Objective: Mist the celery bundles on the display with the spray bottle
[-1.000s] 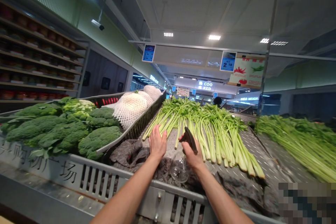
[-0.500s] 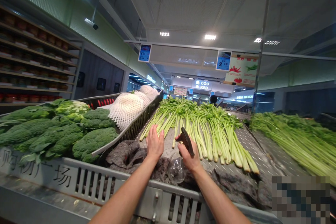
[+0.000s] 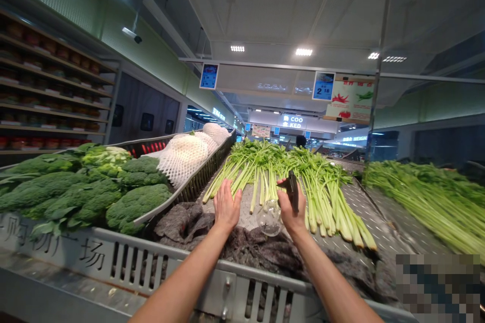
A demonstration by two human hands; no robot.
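Observation:
My right hand (image 3: 293, 210) is wrapped round a spray bottle with a black trigger head (image 3: 292, 191) and a clear round body (image 3: 269, 218). The bottle is tilted, its nozzle pointing left over the display. Celery stalks (image 3: 314, 192) lie fanned out just beyond that hand, leaves to the back and cut ends to the front. My left hand (image 3: 227, 205) is open, fingers stretched forward, above the bare tray surface by the leftmost stalks. Nothing shows in it. Below both hands lies a crumpled dark grey cloth (image 3: 250, 242).
Broccoli heads (image 3: 76, 192) fill the left side. Beside them, net-wrapped white vegetables (image 3: 184, 154) sit in a black crate (image 3: 197, 176). A grey slatted rail (image 3: 166, 257) runs along the front. At right, a mirror panel (image 3: 428, 202) reflects the celery. Price signs (image 3: 323, 86) hang overhead.
My right hand has moved right and slightly up with the spray bottle, which has turned more upright. My left hand stays nearly in place, still open.

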